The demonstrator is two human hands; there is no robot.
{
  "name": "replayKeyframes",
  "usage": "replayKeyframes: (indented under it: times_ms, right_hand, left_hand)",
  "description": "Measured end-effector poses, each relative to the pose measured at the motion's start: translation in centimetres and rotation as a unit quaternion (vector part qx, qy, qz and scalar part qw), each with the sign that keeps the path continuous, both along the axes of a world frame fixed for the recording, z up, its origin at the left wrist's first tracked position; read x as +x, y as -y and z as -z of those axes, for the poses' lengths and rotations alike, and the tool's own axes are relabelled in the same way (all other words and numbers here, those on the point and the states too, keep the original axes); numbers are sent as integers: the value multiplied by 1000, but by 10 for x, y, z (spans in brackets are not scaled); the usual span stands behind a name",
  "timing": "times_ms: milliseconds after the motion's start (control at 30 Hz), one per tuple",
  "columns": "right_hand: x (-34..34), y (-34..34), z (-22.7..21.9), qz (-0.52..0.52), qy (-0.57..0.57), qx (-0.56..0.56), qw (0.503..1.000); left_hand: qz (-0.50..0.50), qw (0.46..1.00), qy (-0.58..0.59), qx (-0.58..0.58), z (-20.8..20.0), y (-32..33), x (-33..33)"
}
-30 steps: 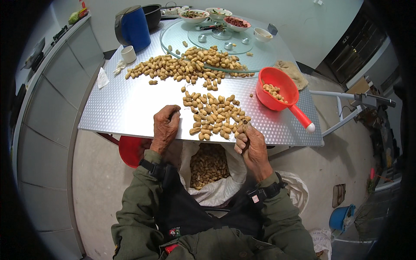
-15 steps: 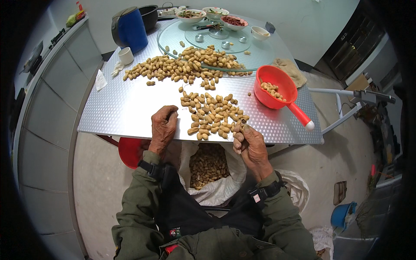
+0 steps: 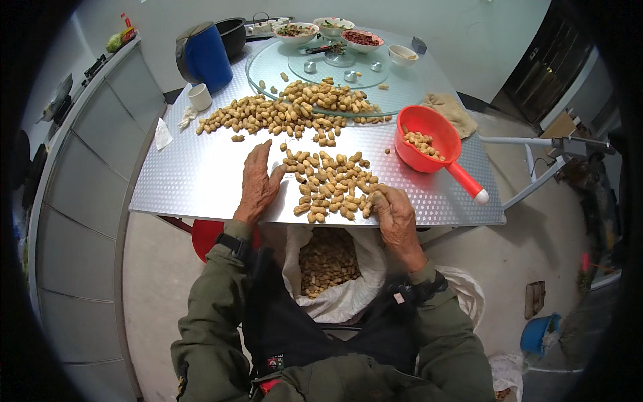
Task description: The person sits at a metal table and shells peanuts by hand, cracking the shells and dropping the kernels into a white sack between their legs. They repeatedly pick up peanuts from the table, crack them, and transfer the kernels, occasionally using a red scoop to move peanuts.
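Note:
Unshelled peanuts point(image 3: 329, 182) lie in a loose patch at the table's near edge, between my hands. My left hand point(image 3: 260, 182) is at the left of this patch, fingers stretched upward and thumb apart, holding nothing. On the patch's right side, my right hand point(image 3: 396, 214) has its fingers curled together, tips down among the peanuts. What it pinches, if anything, is hidden. A larger peanut heap point(image 3: 264, 115) lies farther back, partly on the glass turntable point(image 3: 266, 59). Below the table edge, an open white sack point(image 3: 335, 309) full of peanuts stands between my legs.
A red dipper point(image 3: 429, 163) with some peanuts stands on the right of the metal table point(image 3: 171, 194), near a tan cloth point(image 3: 450, 112). At the back left are a blue jug point(image 3: 211, 59) and a white cup point(image 3: 199, 98). Food bowls point(image 3: 362, 41) stand at the back.
My left hand has gone from curled to spread and reaches a little farther up the table. My right hand has lowered from a raised pinch on a peanut to the patch's right edge.

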State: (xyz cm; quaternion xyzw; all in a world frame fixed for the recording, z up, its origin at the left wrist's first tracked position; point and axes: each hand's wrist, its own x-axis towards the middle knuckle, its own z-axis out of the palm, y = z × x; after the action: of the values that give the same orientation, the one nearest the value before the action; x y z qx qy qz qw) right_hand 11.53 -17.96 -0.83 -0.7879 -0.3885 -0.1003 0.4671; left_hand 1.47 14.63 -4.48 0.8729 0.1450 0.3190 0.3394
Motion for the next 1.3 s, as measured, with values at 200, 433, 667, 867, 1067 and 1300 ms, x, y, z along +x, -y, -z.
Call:
replayKeyframes:
  times_ms: [200,433,667,867,1067,1300]
  right_hand:
    - [41,-13,15,32,-1,4,999]
    - [48,-34,20,-9,-64,-23,998]
    - [30,-43,19,-31,-60,-27,997]
    - [10,-45,18,-58,-126,-13,990]
    - [-14,-42,11,-87,-183,29,979]
    - [-45,-24,4,-118,-247,56,960]
  left_hand:
    - [5,998,-46,32,0,6,21]
    - [58,993,-54,89,-5,36,30]
    - [111,993,-27,25,-9,72,23]
    - [138,989,2,-47,-15,92,16]
    - [157,985,-12,-68,-15,109,3]
    - [180,980,-11,-81,-18,131,-25]
